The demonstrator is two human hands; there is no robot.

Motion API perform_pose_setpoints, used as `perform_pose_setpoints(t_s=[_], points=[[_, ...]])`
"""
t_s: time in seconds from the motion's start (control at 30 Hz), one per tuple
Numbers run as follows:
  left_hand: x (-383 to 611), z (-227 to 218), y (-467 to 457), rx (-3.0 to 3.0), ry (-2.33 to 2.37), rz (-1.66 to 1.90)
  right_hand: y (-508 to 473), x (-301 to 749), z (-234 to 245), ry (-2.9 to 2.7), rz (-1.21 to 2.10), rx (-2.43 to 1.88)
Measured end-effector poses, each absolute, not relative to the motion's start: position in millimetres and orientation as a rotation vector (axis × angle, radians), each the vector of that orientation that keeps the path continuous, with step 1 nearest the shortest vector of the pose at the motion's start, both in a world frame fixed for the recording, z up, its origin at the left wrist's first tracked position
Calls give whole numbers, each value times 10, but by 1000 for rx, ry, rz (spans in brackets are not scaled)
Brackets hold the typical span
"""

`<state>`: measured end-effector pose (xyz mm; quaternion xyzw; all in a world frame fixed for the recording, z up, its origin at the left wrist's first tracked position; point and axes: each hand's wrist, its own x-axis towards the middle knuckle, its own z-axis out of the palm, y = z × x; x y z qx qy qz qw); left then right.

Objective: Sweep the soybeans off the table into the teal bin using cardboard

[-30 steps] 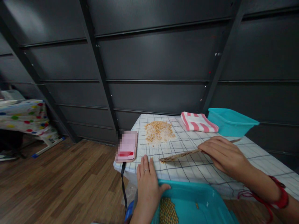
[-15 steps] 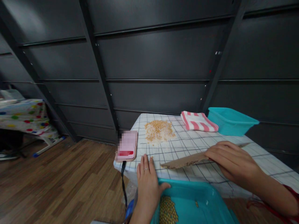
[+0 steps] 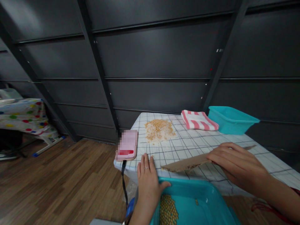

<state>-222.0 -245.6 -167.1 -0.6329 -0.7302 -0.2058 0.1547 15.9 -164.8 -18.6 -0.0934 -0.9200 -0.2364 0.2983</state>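
My left hand (image 3: 147, 181) grips the near left rim of a teal basin (image 3: 199, 203), fingers laid on the checked tablecloth (image 3: 187, 147) and thumb hooked inside. Yellow grains (image 3: 167, 211) lie in the basin's bottom. My right hand (image 3: 234, 162) holds a long strip of brown cardboard (image 3: 187, 163) by its top edge, fingers curled over it, its lower edge resting on the cloth just beyond the basin. A pile of yellow grains mixed with white ones (image 3: 159, 129) lies farther back on the cloth.
A pink phone (image 3: 127, 145) lies at the table's left corner with a dark strap hanging down. A folded pink-and-white striped towel (image 3: 198, 120) and a second teal basin (image 3: 231, 120) sit at the back. Dark metal wall panels stand behind; wooden floor and a polka-dot covered table (image 3: 21, 115) lie left.
My right hand has drawn the cardboard strip nearer to the basin and tipped it so more of its face shows. My left hand stays on the rim.
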Motion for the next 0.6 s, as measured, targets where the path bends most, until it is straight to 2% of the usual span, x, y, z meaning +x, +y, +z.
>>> perform_pose_setpoints(t_s=[0.37, 0.6], points=[[-2206, -1654, -2464, -1816, -2120, -621, -1654, 203, -152, -2417, -704, -299], [-2213, -1667, -2458, -1819, -2104, -634, -1719, 212, -226, -2523, -555, -354]])
